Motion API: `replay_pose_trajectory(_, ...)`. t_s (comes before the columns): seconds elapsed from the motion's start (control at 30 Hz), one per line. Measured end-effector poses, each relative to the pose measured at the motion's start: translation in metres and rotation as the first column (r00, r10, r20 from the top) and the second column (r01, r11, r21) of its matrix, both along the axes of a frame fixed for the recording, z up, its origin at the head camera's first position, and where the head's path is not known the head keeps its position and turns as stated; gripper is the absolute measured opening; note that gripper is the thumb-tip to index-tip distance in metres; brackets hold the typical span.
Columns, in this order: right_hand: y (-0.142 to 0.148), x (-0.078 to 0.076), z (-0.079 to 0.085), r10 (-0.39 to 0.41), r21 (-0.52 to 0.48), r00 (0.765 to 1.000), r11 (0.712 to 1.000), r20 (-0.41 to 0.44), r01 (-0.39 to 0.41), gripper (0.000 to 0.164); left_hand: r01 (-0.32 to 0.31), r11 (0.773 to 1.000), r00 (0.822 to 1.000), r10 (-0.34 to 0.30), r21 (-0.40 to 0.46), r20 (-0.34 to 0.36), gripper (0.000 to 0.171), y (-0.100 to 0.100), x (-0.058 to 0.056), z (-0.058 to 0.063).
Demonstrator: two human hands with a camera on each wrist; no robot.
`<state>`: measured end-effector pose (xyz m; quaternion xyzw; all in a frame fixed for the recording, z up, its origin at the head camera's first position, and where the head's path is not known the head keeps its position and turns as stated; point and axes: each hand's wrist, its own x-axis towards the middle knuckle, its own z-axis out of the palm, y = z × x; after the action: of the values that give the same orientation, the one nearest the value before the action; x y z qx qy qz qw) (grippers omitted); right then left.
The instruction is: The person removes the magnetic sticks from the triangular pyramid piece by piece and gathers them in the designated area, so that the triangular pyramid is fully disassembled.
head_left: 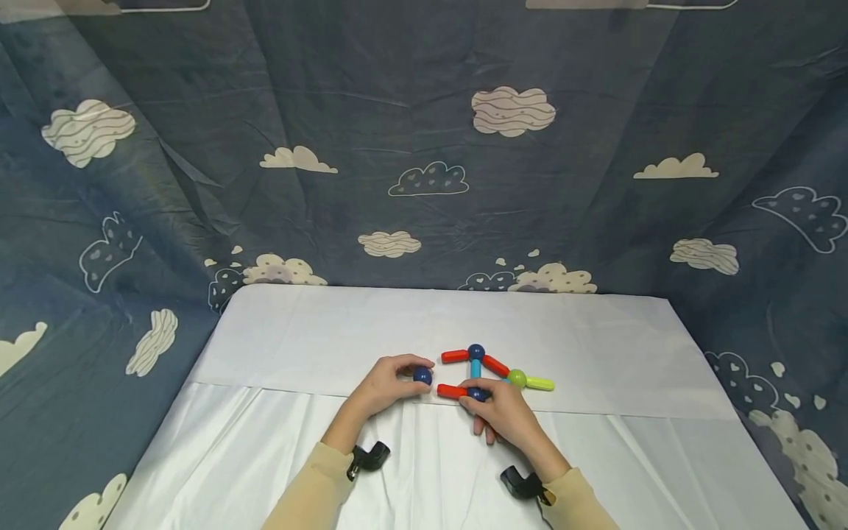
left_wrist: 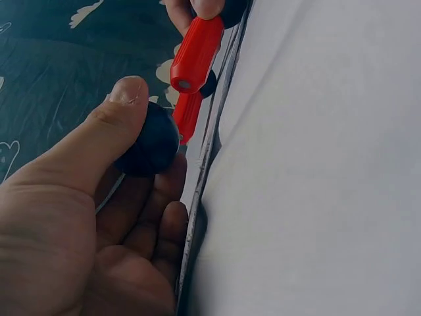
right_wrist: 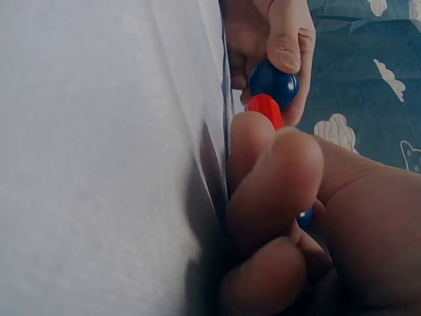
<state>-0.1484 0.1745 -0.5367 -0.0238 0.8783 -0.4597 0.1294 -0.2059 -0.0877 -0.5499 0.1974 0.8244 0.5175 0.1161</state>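
Between thumb and fingers, my left hand [head_left: 386, 384] pinches a dark blue ball [head_left: 422, 375]. To its right lies a joined figure of magnetic rods and balls. My right hand [head_left: 505, 408] grips the figure's near blue ball [head_left: 478, 394], partly covered by the fingers. From that ball a red rod [head_left: 452, 391] points left toward the held ball; in the left wrist view this red rod [left_wrist: 198, 54] shows a metal end. A light blue rod [head_left: 475, 369] runs up to the far blue ball [head_left: 475, 352], which carries another red rod [head_left: 455, 356] pointing left.
A further red rod [head_left: 495, 365] slants from the far ball to a green ball [head_left: 517, 378], with a lime green rod [head_left: 539, 383] sticking out right. White cloth covers the table [head_left: 596, 331]. A dark cloud-patterned curtain [head_left: 424, 147] hangs behind and at both sides.
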Motion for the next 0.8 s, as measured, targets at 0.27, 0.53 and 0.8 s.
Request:
replay_pose_trajectory(0.27,0.0,0.0,0.0,0.0,-0.009,1.0,1.0,0.014,0.0,0.034,-0.142,0.986,0.987,0.148,0.091,-0.057,0.033,-0.004,-0.003,0.003)
replay_pose_trajectory(0.53,0.001,0.001,0.0,0.001,-0.009,1.0,1.0,0.005,-0.001,0.034,-0.367,0.915,0.922,0.382,0.171,-0.067,0.039,-0.046,-0.027,0.009)
replay_pose_trajectory(0.8,0.002,0.001,0.0,0.007,-0.029,1.0,1.0,0.013,-0.006,0.033,-0.581,0.808,0.801,0.589,0.099,-0.106,0.039,-0.106,-0.056,0.009)
